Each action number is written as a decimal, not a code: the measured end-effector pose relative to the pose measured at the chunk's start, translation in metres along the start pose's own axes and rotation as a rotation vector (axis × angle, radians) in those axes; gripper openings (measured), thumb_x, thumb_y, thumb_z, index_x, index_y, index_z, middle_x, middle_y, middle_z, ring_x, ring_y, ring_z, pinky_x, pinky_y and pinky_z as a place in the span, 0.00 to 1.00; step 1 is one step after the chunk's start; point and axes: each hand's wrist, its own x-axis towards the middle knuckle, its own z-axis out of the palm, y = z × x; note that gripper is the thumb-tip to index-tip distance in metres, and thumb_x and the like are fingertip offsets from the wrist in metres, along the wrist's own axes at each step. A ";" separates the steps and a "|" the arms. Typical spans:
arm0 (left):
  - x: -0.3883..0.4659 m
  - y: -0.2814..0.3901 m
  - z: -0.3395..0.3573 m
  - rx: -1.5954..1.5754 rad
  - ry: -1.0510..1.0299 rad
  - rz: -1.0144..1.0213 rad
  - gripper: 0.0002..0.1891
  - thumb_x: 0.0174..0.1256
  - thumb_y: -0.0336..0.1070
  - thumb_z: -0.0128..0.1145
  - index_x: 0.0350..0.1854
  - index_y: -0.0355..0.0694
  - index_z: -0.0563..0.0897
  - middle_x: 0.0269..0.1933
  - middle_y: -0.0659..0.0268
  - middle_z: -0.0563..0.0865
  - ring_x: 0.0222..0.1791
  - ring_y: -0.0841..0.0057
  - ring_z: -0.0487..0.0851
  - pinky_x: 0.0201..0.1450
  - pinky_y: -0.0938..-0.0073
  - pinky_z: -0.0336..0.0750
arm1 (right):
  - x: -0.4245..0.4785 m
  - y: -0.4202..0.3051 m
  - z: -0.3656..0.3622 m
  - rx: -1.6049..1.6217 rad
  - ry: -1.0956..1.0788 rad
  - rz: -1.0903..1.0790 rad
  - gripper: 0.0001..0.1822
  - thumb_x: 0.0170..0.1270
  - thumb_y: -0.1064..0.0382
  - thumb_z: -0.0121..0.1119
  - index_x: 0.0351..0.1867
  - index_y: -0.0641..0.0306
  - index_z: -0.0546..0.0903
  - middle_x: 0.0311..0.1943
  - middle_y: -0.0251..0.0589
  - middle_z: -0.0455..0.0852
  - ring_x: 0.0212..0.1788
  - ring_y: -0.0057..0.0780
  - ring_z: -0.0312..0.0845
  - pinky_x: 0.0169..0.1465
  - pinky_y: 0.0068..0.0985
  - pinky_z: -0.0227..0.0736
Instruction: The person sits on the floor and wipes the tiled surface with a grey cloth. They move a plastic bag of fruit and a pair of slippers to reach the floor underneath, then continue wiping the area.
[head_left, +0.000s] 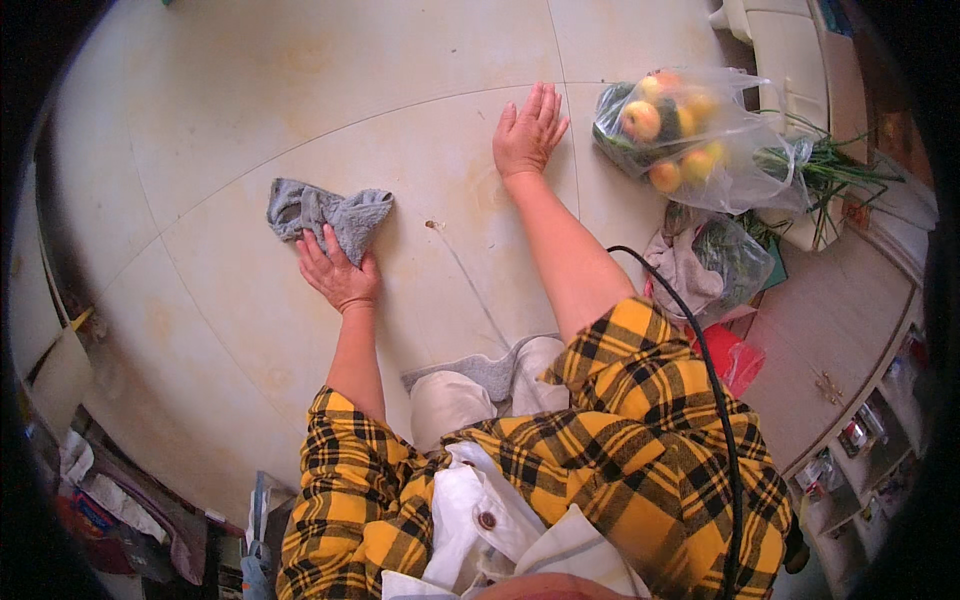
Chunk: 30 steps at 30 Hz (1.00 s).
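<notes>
On the pale tiled floor, my left hand rests with its fingers on the lower edge of a crumpled grey cloth. Some of its fingertips lie over the fabric. My right hand is laid flat on the tiles, fingers spread, with nothing in it. To its right lies a clear plastic bag with several yellow-red fruits and dark green produce inside. My knees are on a grey mat. A small dark mark is on the tile between my hands.
Long green stalks stick out beside the fruit bag. Below it lie a second clear bag, a pale cloth and a red plastic bag. A black cable runs over my right side. Shelves stand at the lower right.
</notes>
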 end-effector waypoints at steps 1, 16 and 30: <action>0.001 -0.006 -0.005 0.019 0.015 -0.014 0.46 0.56 0.54 0.67 0.80 0.51 0.64 0.81 0.54 0.61 0.82 0.48 0.56 0.80 0.36 0.50 | 0.000 0.000 0.010 -0.104 -0.024 -0.052 0.38 0.74 0.48 0.54 0.79 0.65 0.60 0.81 0.52 0.58 0.84 0.50 0.45 0.82 0.58 0.33; -0.003 -0.043 -0.082 -0.096 -0.030 -0.073 0.53 0.44 0.63 0.74 0.77 0.58 0.67 0.82 0.56 0.60 0.83 0.52 0.54 0.80 0.33 0.45 | -0.041 -0.035 -0.013 -0.307 0.170 -0.085 0.35 0.76 0.46 0.47 0.81 0.56 0.62 0.83 0.39 0.58 0.85 0.40 0.48 0.81 0.55 0.42; 0.037 -0.261 -0.102 0.212 0.103 -1.161 0.41 0.55 0.64 0.72 0.60 0.34 0.75 0.70 0.44 0.74 0.72 0.48 0.70 0.74 0.52 0.66 | -0.024 -0.008 0.003 -0.342 0.138 -0.051 0.36 0.73 0.49 0.50 0.80 0.58 0.64 0.83 0.39 0.58 0.85 0.40 0.47 0.81 0.55 0.42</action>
